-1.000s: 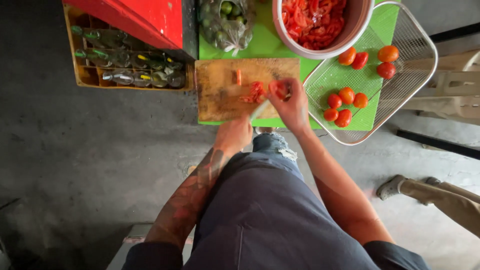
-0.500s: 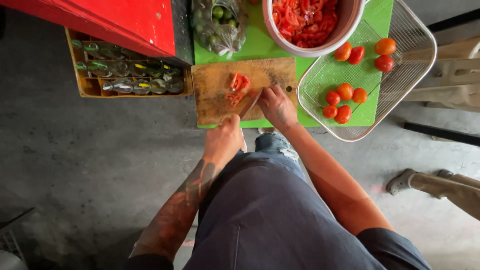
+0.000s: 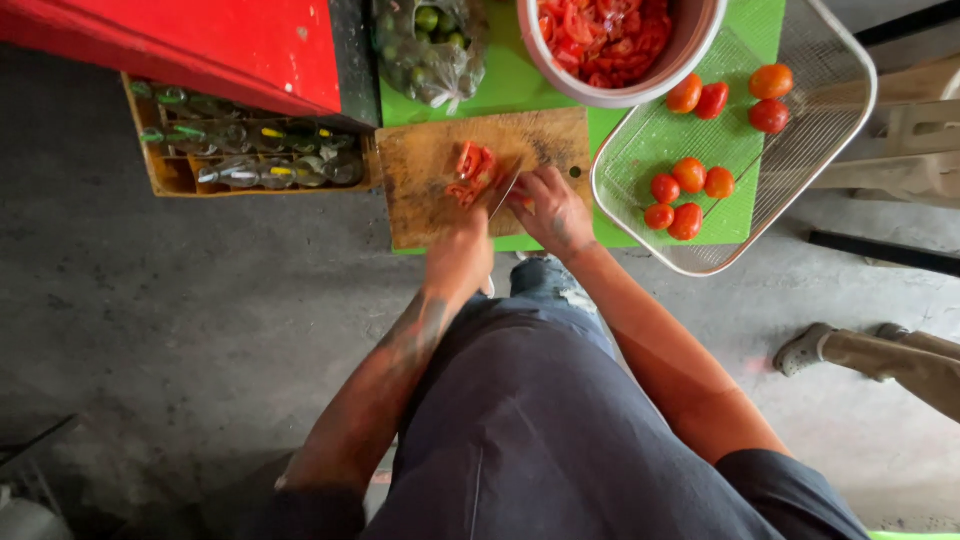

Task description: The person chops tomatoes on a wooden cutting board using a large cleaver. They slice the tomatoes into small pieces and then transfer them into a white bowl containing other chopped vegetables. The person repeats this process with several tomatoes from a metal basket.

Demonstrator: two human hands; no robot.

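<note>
The right hand (image 3: 552,208), gripping a knife (image 3: 503,190), has drawn back beside the tomato slices (image 3: 472,172), and the left hand (image 3: 458,258) has slid off the wooden cutting board (image 3: 440,180) (fingers curled, seemingly empty), leaving slices piled mid-board by the wire basket (image 3: 840,120).

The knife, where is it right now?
In the head view the knife lies over the wooden cutting board, beside the tomato pieces. It sits between the left hand and the right hand, left of the wire basket.
</note>
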